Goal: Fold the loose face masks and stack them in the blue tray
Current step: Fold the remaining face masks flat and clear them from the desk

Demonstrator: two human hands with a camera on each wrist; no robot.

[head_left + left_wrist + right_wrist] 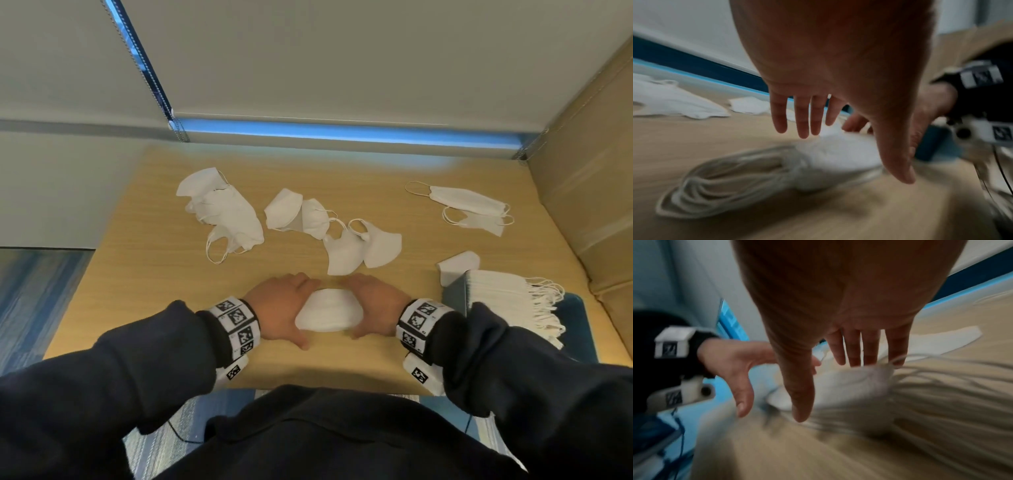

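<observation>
A folded white mask (329, 315) lies on the wooden table (154, 274) near its front edge. My left hand (291, 308) and right hand (368, 306) flank it, palms inward. The wrist views are blurred: the left hand (869, 129) and the right hand (807, 361) hover over the mask (838, 151) (849, 382) with straight, spread fingers. Its ear loops (725, 178) trail out on the table. To the right stands the blue tray (579, 308) holding a stack of folded masks (496, 298). Several loose masks (226, 212) (298, 216) (359, 246) (469, 205) lie further back.
One more white mask (459, 265) leans at the tray's far left corner. A cardboard box (582, 171) walls the table's right side. Window blinds (342, 61) hang behind the far edge. Bare wood shows on the table's left part.
</observation>
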